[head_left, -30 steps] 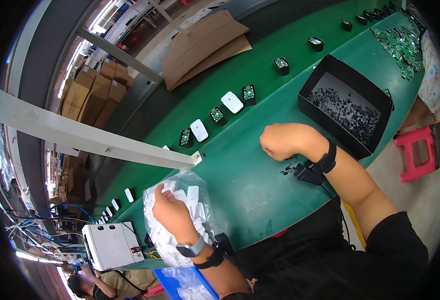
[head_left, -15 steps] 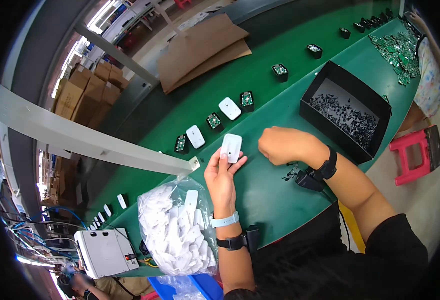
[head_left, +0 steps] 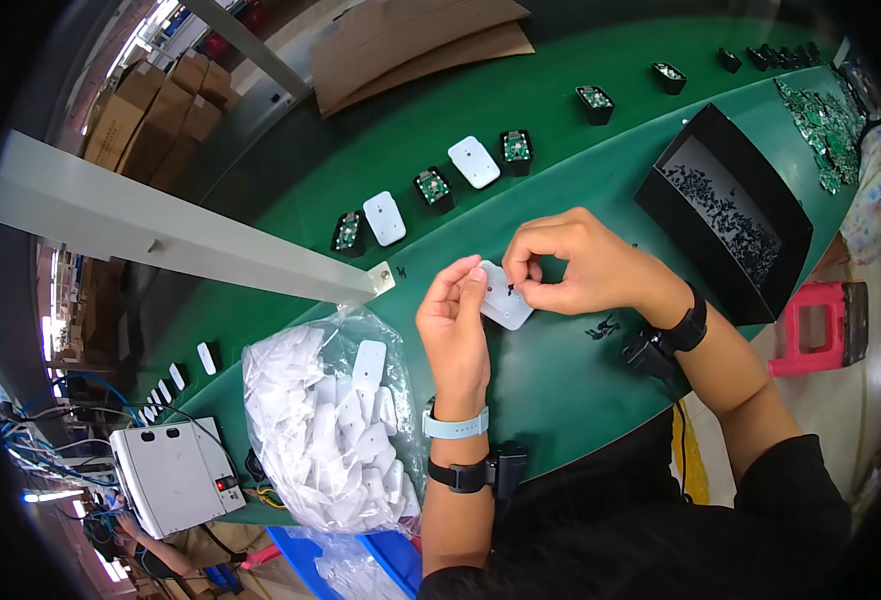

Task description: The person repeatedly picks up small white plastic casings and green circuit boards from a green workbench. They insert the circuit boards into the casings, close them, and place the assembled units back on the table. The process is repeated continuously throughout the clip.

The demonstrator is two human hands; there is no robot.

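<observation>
My left hand (head_left: 458, 330) grips a white rounded plastic cover (head_left: 507, 313) by its left edge, thumb on top. Over that cover, my right hand (head_left: 591, 262) pinches a tiny black part (head_left: 511, 289) between thumb and forefinger. Whether the part touches the cover I cannot tell. A few loose black parts (head_left: 603, 327) lie on the green table below my right hand. To the right, a black box (head_left: 683, 228) holds a heap of similar small black parts (head_left: 736, 222). Left of my left wrist sits a clear bag of white covers (head_left: 336, 440).
Beyond the table edge, black housings with green circuit boards (head_left: 433, 188) and white covers (head_left: 475, 162) stand on a green belt. A pale metal post (head_left: 191, 220) slants in from the left. Green boards (head_left: 821, 130) are piled far right. A white machine (head_left: 176, 470) stands at left.
My right hand has come left from the loose parts to the cover, with a black part showing at its fingertips. The cover has tilted and lowered slightly. The whole view has shifted.
</observation>
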